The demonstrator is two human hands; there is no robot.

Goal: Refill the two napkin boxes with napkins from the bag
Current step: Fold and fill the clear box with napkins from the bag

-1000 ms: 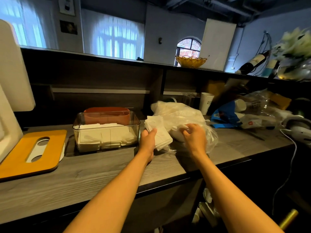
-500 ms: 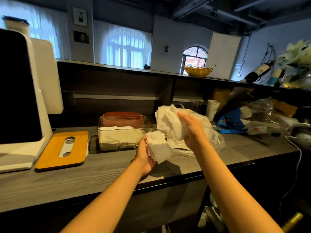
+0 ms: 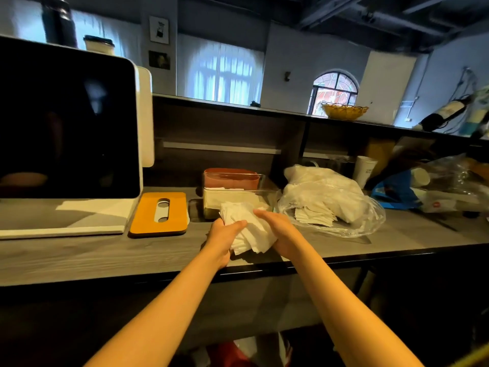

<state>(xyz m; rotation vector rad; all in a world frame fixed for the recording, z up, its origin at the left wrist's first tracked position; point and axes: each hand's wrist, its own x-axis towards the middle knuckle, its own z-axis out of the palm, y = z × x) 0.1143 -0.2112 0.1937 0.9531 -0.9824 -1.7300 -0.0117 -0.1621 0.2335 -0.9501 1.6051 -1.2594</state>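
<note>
Left hand [image 3: 225, 232] and right hand [image 3: 277, 229] both grip a napkin stack [image 3: 251, 231] between them, above the counter [image 3: 105, 255], just before the clear napkin box [image 3: 235, 197]

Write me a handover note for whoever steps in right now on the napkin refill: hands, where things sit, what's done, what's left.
Left hand and right hand both grip one stack of napkins over the counter's front edge.
Clear box sits just behind the hands, lid off, partly filled.
Red box stands behind it; its contents are hidden.
Yellow lid lies left of the clear box.
Bag lies to the right, open, with napkins inside.
Left: load this stack, top up both boxes, refit the lid.
</note>
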